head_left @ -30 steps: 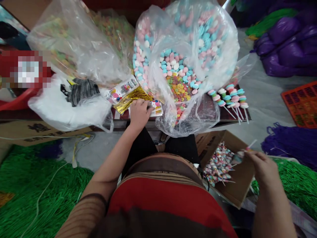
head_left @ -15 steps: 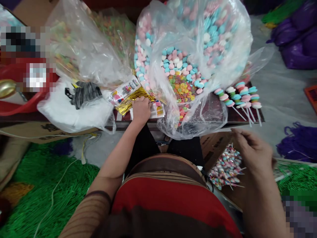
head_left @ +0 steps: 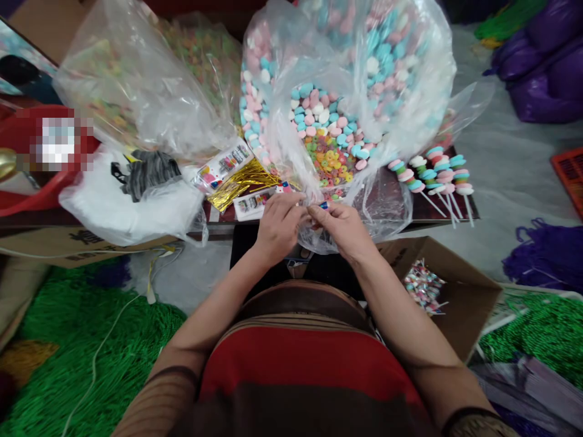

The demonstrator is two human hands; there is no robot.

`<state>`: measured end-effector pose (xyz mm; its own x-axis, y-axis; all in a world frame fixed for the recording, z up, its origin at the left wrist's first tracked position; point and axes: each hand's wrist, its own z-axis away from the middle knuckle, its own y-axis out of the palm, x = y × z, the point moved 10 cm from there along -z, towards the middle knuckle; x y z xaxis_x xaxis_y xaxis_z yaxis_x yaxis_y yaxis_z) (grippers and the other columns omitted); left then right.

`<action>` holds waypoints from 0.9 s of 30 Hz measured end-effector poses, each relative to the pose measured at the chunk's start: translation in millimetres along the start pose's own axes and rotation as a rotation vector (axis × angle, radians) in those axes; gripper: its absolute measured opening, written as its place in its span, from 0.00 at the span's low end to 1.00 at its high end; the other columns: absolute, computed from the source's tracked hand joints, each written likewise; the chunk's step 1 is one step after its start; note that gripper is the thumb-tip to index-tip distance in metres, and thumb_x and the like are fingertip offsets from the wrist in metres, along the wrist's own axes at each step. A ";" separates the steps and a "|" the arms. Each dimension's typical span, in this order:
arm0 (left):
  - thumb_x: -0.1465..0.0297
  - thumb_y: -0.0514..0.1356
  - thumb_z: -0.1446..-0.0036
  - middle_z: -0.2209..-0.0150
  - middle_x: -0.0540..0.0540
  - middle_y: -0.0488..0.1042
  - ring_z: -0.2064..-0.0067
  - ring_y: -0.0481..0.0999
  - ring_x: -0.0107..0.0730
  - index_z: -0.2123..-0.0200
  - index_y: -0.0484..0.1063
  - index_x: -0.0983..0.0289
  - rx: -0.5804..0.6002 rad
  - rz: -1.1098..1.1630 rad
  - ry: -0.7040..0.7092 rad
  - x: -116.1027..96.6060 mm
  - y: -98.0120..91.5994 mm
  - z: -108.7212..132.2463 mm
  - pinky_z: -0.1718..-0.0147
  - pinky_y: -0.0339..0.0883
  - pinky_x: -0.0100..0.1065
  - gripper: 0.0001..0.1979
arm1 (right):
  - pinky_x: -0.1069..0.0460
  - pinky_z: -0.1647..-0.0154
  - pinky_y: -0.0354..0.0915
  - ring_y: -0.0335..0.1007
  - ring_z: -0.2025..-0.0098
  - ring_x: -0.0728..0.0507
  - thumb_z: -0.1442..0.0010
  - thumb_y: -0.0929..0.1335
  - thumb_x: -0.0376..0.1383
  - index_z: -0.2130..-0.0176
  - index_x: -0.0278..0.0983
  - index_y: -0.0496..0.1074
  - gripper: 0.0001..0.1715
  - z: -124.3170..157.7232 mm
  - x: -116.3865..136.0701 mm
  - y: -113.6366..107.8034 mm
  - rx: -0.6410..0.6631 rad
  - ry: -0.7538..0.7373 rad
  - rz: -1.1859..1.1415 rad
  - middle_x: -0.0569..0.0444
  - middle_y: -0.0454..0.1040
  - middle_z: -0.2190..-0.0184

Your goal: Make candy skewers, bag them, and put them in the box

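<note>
In front of my waist my two hands meet at the table's edge. My left hand is closed with its fingertips pinched on what looks like a small printed plastic bag; mostly fingers cover it. My right hand pinches the same thing, and a shiny blue bit shows by its thumb. Left of them lie gold twist ties and flat printed bags. Just beyond is a clear bag of ring gummies and pink, blue and white marshmallows. Several marshmallow skewers lie at the table's right end.
An open carton with wrapped skewers stands low at right. White plastic bags and a red basin sit at left. Green netting and a white cord lie on the floor. Purple sacks lie far right.
My left hand has moved right off the gold ties and printed bags. My right hand has come left from above the carton to meet it, and both now pinch together.
</note>
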<state>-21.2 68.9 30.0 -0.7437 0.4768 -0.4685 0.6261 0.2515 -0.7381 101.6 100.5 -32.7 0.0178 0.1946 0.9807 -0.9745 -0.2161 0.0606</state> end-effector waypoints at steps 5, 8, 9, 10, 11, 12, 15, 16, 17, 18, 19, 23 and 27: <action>0.56 0.63 0.40 0.59 0.55 0.78 0.62 0.75 0.33 0.50 0.69 0.63 0.228 0.439 -0.332 23.3 15.2 0.9 0.59 0.69 0.34 0.21 | 0.52 0.67 0.67 0.69 0.73 0.48 0.47 0.77 0.52 0.71 0.38 0.79 0.19 10.0 4.7 -15.7 -0.041 -0.062 -0.014 0.57 0.76 0.76; 0.57 0.64 0.45 0.67 0.50 0.74 0.66 0.71 0.30 0.60 0.72 0.63 0.377 0.615 -0.453 28.7 25.6 2.5 0.64 0.64 0.31 0.17 | 0.50 0.63 0.70 0.72 0.70 0.47 0.47 0.77 0.51 0.66 0.39 0.81 0.18 14.7 4.8 -28.1 -0.088 -0.075 -0.032 0.56 0.79 0.72; 0.57 0.64 0.45 0.69 0.49 0.73 0.67 0.69 0.29 0.65 0.71 0.63 0.397 0.651 -0.483 29.8 27.6 3.1 0.64 0.63 0.31 0.15 | 0.50 0.62 0.70 0.72 0.69 0.47 0.47 0.77 0.50 0.65 0.39 0.82 0.18 15.1 4.1 -31.3 -0.104 -0.077 -0.044 0.56 0.79 0.71; 0.57 0.63 0.45 0.71 0.49 0.71 0.67 0.68 0.28 0.68 0.70 0.63 0.402 0.677 -0.509 30.8 29.1 3.7 0.65 0.62 0.31 0.14 | 0.50 0.61 0.70 0.73 0.68 0.47 0.48 0.77 0.49 0.64 0.40 0.82 0.18 15.2 2.9 -33.5 -0.115 -0.079 -0.059 0.56 0.80 0.70; 0.56 0.62 0.45 0.72 0.48 0.70 0.68 0.66 0.28 0.70 0.68 0.63 0.398 0.691 -0.528 31.6 30.2 4.4 0.65 0.61 0.30 0.15 | 0.50 0.61 0.70 0.73 0.67 0.47 0.48 0.77 0.49 0.62 0.40 0.82 0.18 15.2 1.5 -35.0 -0.123 -0.082 -0.075 0.56 0.80 0.68; 0.56 0.62 0.45 0.73 0.48 0.68 0.69 0.65 0.28 0.71 0.68 0.62 0.390 0.694 -0.538 31.8 31.1 5.0 0.66 0.60 0.30 0.16 | 0.50 0.60 0.70 0.73 0.66 0.47 0.49 0.78 0.49 0.61 0.41 0.82 0.18 15.2 0.1 -36.1 -0.131 -0.086 -0.089 0.56 0.81 0.66; 0.53 0.61 0.44 0.74 0.47 0.66 0.70 0.63 0.28 0.72 0.66 0.62 0.364 0.667 -0.521 28.9 32.9 6.3 0.67 0.58 0.31 0.18 | 0.51 0.62 0.69 0.72 0.68 0.47 0.51 0.78 0.50 0.63 0.40 0.81 0.20 17.5 -4.8 -40.7 -0.179 -0.103 -0.098 0.57 0.80 0.68; 0.51 0.60 0.43 0.74 0.47 0.65 0.70 0.62 0.28 0.72 0.66 0.62 0.359 0.654 -0.513 27.6 33.4 6.9 0.67 0.58 0.31 0.19 | 0.51 0.65 0.67 0.70 0.70 0.48 0.52 0.78 0.52 0.66 0.40 0.80 0.21 18.9 -7.5 -42.4 -0.200 -0.096 -0.087 0.57 0.78 0.72; 0.50 0.58 0.41 0.75 0.47 0.64 0.71 0.62 0.28 0.73 0.65 0.61 0.351 0.639 -0.509 26.8 33.4 7.4 0.68 0.57 0.31 0.20 | 0.52 0.69 0.65 0.67 0.74 0.49 0.51 0.78 0.54 0.70 0.39 0.79 0.22 20.4 -10.7 -43.7 -0.218 -0.081 -0.074 0.58 0.75 0.76; 0.50 0.56 0.39 0.76 0.47 0.63 0.71 0.61 0.28 0.73 0.65 0.61 0.342 0.623 -0.505 26.0 33.1 7.8 0.69 0.56 0.31 0.21 | 0.53 0.72 0.62 0.63 0.77 0.50 0.51 0.77 0.56 0.74 0.38 0.76 0.24 21.8 -14.2 -44.6 -0.231 -0.059 -0.061 0.59 0.72 0.80; 0.50 0.54 0.37 0.77 0.47 0.62 0.72 0.61 0.28 0.74 0.64 0.61 0.336 0.605 -0.500 25.1 32.3 7.9 0.70 0.56 0.31 0.22 | 0.53 0.75 0.59 0.59 0.79 0.51 0.49 0.75 0.58 0.77 0.38 0.73 0.28 23.2 -17.4 -45.0 -0.239 -0.035 -0.051 0.60 0.68 0.83; 0.55 0.52 0.34 0.78 0.47 0.61 0.73 0.62 0.29 0.76 0.60 0.60 0.351 0.471 -0.387 15.3 27.6 2.8 0.70 0.56 0.32 0.21 | 0.54 0.74 0.59 0.60 0.79 0.51 0.50 0.74 0.62 0.77 0.38 0.71 0.31 25.8 -19.3 -38.0 -0.181 -0.001 -0.082 0.60 0.68 0.82; 0.58 0.52 0.36 0.79 0.47 0.62 0.74 0.62 0.28 0.76 0.61 0.60 0.407 0.417 -0.319 7.6 32.3 0.9 0.72 0.55 0.31 0.19 | 0.54 0.72 0.62 0.63 0.77 0.50 0.56 0.78 0.59 0.71 0.39 0.73 0.29 28.0 -17.7 -34.4 -0.152 0.007 -0.162 0.62 0.70 0.80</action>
<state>-6.9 79.9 2.1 -0.5306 0.1766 -0.8290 0.7844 -0.2685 -0.5592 141.0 77.7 -47.0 0.1754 0.2215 0.9592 -0.9816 -0.0354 0.1877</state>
